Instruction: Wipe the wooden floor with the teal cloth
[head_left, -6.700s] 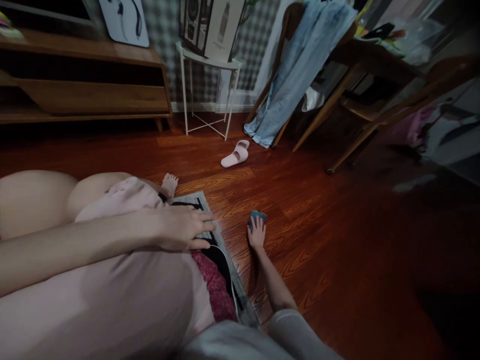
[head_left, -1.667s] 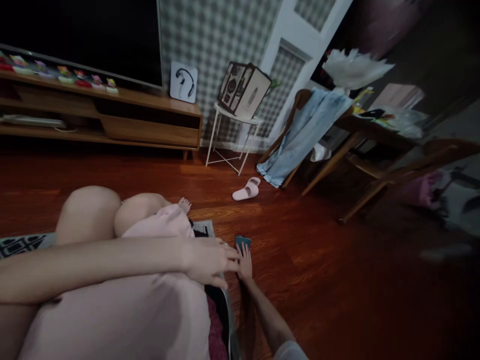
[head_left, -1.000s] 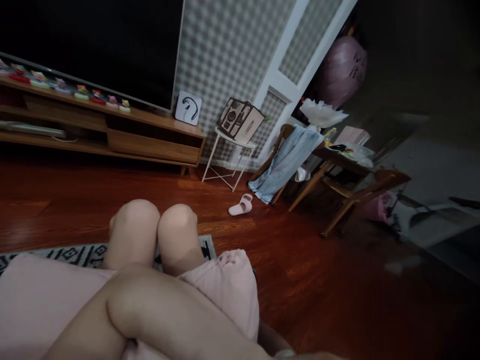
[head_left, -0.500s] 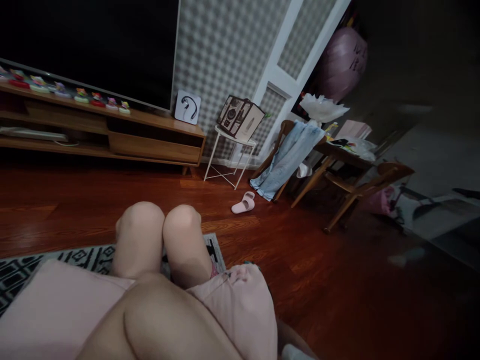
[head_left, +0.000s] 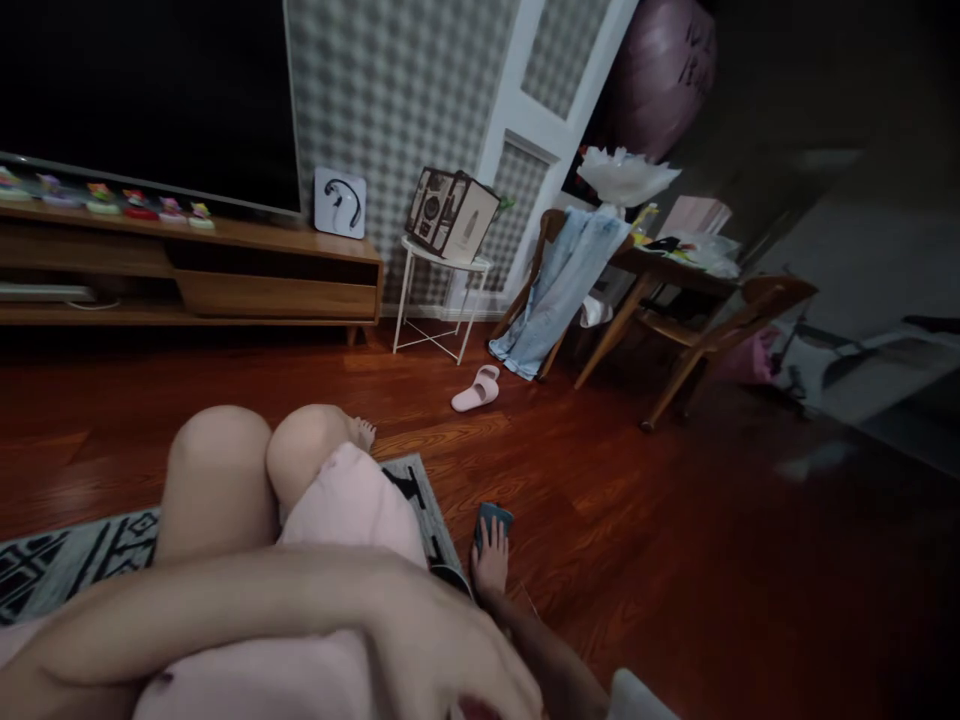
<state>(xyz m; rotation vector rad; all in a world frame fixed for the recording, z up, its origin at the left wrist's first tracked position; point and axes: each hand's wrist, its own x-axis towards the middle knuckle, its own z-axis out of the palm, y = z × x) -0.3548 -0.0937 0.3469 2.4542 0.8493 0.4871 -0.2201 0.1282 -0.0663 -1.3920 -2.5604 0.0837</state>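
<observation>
My left forearm crosses the bottom of the view over a pink cloth [head_left: 352, 500] on my lap. The back of my left hand [head_left: 450, 650] faces me; its fingers bend down and are cut off by the lower edge, with something dark red [head_left: 476, 708] beside them. Farther out, beyond the rug's edge, my right hand [head_left: 491, 565] reaches low over the wooden floor. Its fingers lie across a small blue-green flat thing [head_left: 493, 515], whose kind I cannot make out. My knees [head_left: 217, 450] are bent in front.
A patterned rug [head_left: 82, 560] lies under my legs. One pink slipper [head_left: 476, 392] rests on the floor. Beyond are a wooden TV cabinet [head_left: 277, 290], a white stand [head_left: 442, 262] bearing a box [head_left: 454, 215], and a chair draped with jeans [head_left: 562, 290] by a table.
The view has swung right. My left forearm now lies across my lap, and the pink cloth has shifted left over one knee. My right hand and the blue-green thing have come into plain view.
</observation>
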